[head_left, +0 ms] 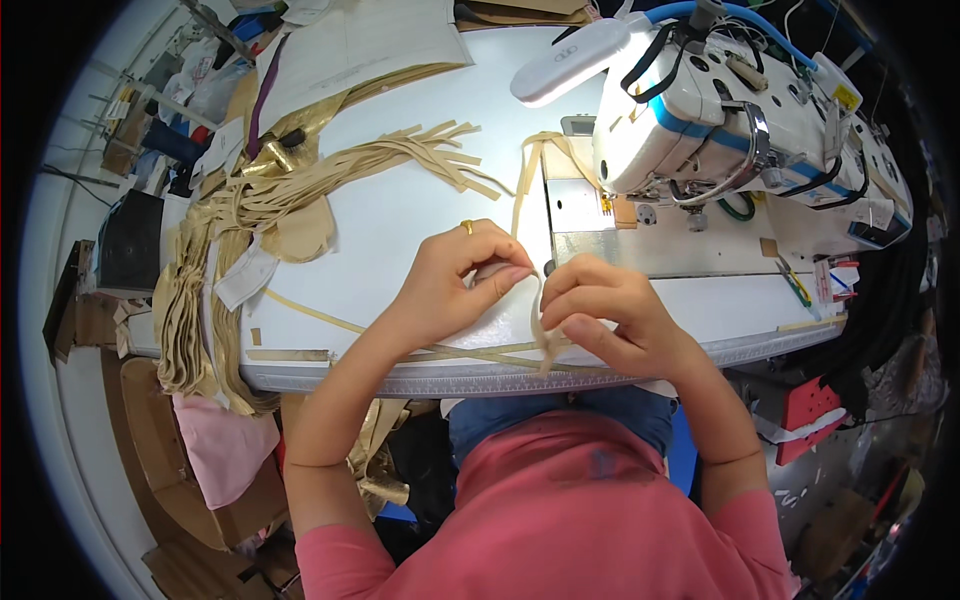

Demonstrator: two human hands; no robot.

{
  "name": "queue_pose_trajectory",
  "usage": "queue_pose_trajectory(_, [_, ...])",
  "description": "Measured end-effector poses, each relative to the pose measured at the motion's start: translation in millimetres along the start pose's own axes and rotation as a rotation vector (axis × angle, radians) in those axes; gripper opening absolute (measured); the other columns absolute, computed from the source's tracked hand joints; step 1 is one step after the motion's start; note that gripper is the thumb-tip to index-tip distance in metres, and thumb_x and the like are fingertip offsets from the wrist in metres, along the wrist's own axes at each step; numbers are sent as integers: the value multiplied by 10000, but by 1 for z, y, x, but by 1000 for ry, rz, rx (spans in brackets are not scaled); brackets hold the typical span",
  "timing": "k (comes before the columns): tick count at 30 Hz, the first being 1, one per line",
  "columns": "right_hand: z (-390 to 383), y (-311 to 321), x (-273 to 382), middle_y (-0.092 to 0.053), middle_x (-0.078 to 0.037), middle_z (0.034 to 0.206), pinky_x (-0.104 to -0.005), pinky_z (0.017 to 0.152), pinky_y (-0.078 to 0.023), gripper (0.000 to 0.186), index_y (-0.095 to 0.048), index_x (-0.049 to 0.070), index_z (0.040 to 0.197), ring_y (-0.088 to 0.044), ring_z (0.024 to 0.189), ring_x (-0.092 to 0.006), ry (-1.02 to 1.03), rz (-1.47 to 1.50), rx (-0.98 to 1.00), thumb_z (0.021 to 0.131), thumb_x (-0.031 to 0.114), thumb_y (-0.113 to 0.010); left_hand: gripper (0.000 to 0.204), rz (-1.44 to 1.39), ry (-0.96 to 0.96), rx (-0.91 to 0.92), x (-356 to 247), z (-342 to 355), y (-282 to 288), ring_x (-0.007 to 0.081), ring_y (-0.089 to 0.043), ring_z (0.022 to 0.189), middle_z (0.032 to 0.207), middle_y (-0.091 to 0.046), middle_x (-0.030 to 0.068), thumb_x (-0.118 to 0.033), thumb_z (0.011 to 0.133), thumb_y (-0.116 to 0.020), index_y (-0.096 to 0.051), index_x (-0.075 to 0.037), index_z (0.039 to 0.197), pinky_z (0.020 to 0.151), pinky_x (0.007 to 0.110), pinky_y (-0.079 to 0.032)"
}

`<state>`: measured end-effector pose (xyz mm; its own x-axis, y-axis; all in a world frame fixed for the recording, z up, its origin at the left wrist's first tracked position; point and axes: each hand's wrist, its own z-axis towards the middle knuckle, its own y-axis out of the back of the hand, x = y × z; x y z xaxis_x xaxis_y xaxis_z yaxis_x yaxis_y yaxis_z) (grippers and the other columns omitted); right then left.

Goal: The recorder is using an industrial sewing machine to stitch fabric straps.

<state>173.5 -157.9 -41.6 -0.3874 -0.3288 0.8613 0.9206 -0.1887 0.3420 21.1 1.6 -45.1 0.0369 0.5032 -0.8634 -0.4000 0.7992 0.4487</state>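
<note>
A narrow beige fabric strip hangs between my hands, over the near edge of the white table. My left hand pinches its upper end between thumb and forefinger; a ring is on one finger. Close beside it, my right hand has its fingers curled at the strip's other side, thumb and fingertips near together. Whether the right fingers grip the strip is hard to make out. Just beyond my hands stands a white sewing machine, with another beige strip lying left of its needle area.
A bundle of beige strips lies across the table's left, with more draped over the left edge. Papers lie at the back. Green-handled snips rest at the right. A ruler tape runs along the front edge.
</note>
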Motion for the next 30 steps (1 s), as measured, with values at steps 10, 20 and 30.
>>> queue_pose_trajectory(10, [-11,-14,-12,-558,-102,939,-229,677,-491,126,-554,-27,988,-574,778,-123,-72,486,-271,894,41,-603,118,-224,-235,-247,0,-4,-43,85,-524,658,826,-600,34,0,782,-703,-652,-55,873,566,211,-410])
queue_pose_trajectory(20, [-15,-13,-14,-556,-75,847,-221,626,-437,144,-546,-11,908,-525,718,-111,108,-143,-405,904,117,-612,119,-474,-162,-258,-1,-4,-63,61,-539,762,894,-578,27,-2,835,-668,-596,-6,929,630,194,-433])
queue_pose_trajectory(30, [-17,-11,-14,-539,-52,727,-241,532,-416,116,-536,27,848,-509,590,-112,15,-214,-494,882,93,-625,133,-572,60,-157,-10,-7,-65,133,-634,879,949,-619,81,-25,888,-601,-590,39,1004,767,250,-524])
